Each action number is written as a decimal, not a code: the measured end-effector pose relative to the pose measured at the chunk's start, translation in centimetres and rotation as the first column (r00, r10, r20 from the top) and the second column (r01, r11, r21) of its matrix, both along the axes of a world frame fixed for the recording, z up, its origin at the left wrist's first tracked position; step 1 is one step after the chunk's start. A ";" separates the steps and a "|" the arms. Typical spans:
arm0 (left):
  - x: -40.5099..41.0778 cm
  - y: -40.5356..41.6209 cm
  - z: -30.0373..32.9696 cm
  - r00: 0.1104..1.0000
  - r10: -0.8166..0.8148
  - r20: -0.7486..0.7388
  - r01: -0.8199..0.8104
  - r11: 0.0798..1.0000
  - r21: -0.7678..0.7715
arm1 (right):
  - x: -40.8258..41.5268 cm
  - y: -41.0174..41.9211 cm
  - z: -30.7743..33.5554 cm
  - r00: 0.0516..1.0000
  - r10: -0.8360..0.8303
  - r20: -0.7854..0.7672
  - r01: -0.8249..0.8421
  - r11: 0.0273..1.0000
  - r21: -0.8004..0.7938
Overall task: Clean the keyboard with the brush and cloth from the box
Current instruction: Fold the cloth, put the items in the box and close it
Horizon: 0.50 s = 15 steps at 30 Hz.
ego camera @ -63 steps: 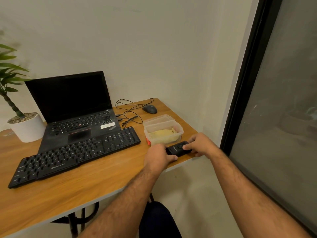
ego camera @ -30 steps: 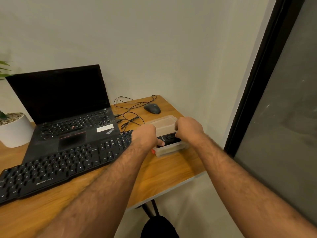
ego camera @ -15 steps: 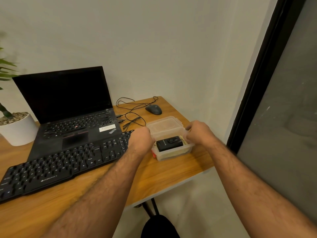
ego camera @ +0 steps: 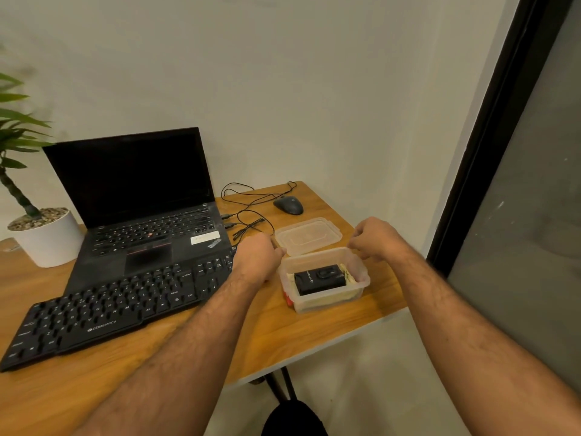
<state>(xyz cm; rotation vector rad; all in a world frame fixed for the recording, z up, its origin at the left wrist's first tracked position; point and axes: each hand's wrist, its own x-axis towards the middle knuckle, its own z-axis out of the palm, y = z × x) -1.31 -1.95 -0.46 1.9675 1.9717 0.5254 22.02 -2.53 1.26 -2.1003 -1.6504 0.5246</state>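
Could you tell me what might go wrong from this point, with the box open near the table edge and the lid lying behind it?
Three risks, as I judge them:
1. The box sits close to the table edge; a tug could slide it off.
2. The lid lies next to the loose cables; lifting it could snag them.
3. The left hand hovers at the keyboard corner and might knock it.
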 end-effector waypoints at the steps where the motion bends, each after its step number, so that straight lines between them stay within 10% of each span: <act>1: 0.1 0.9 0.0 1.000 0.011 0.007 -0.011 1.000 0.008 | 0.0 0.7 -0.1 0.999 -0.018 -0.032 0.018 1.000 0.025; 8: 1.3 6.3 -1.7 0.999 0.045 0.021 -0.045 0.999 -0.021 | -0.4 6.6 -2.0 0.968 -0.042 -0.247 0.056 0.997 0.050; 15: 1.4 10.0 -3.6 0.993 0.092 -0.075 -0.099 0.990 -0.102 | -0.4 10.8 -3.6 0.989 -0.053 -0.135 0.048 0.998 -0.045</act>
